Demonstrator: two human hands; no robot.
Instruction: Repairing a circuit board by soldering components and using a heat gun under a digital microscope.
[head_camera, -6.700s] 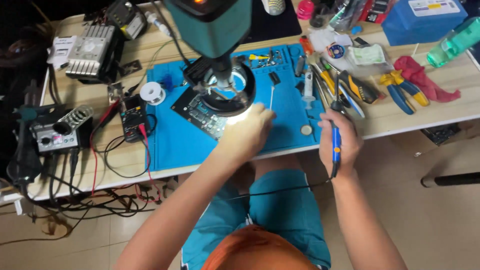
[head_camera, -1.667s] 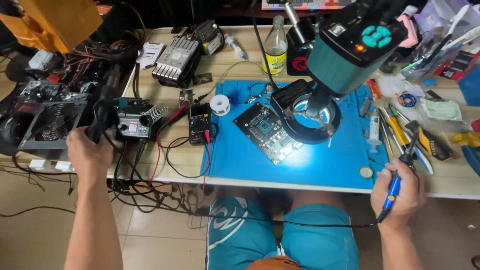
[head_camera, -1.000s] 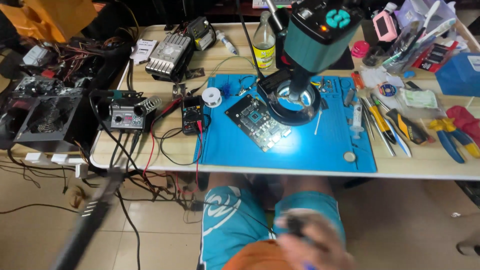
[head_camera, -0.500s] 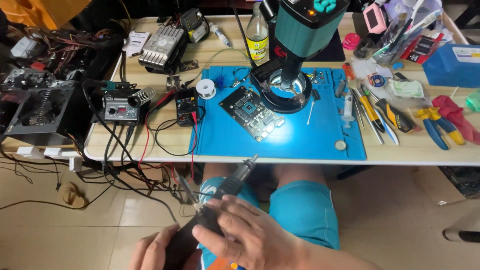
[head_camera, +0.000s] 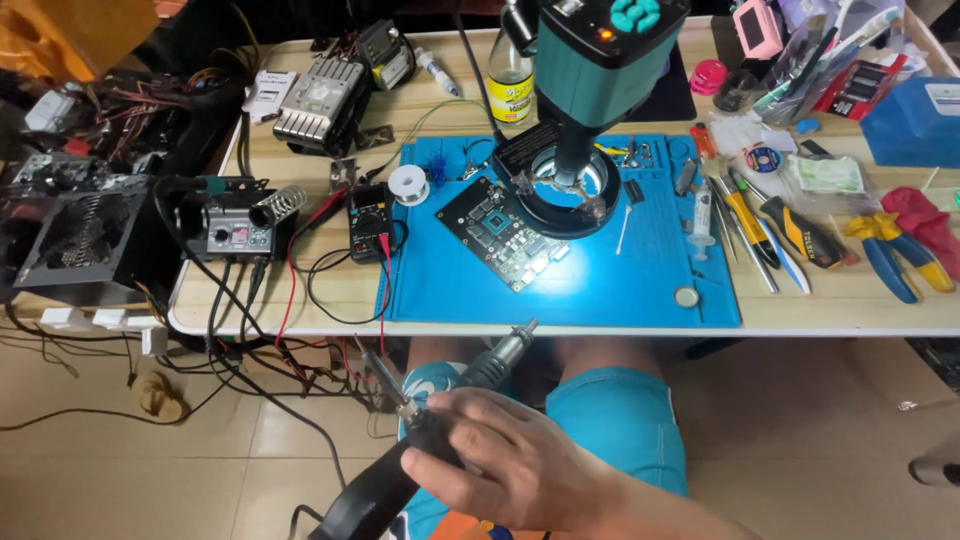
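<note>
My right hand (head_camera: 510, 465) is low in the head view, over my lap in front of the table edge. It is closed around a black hot-air wand (head_camera: 480, 372) whose metal nozzle points up and right toward the table. A thin metal soldering tip (head_camera: 384, 376) sticks out up-left from the same grip. The wand's black handle runs down to the bottom edge. My left hand does not show. A dark circuit board (head_camera: 503, 232) lies on the blue work mat (head_camera: 600, 290) under the lit ring of a teal microscope (head_camera: 600, 60).
A soldering station (head_camera: 230, 225) and a small multimeter (head_camera: 368, 215) sit left of the mat with tangled red and black leads. Pliers, screwdrivers and tweezers (head_camera: 790, 230) lie at the right. A yellow-labelled bottle (head_camera: 512, 75) stands behind the mat. Cables hang to the floor at the left.
The wand has come from the far left into my lap. Both hands were on it half a second ago; now only the right hand shows on it, and the nozzle points at the table.
</note>
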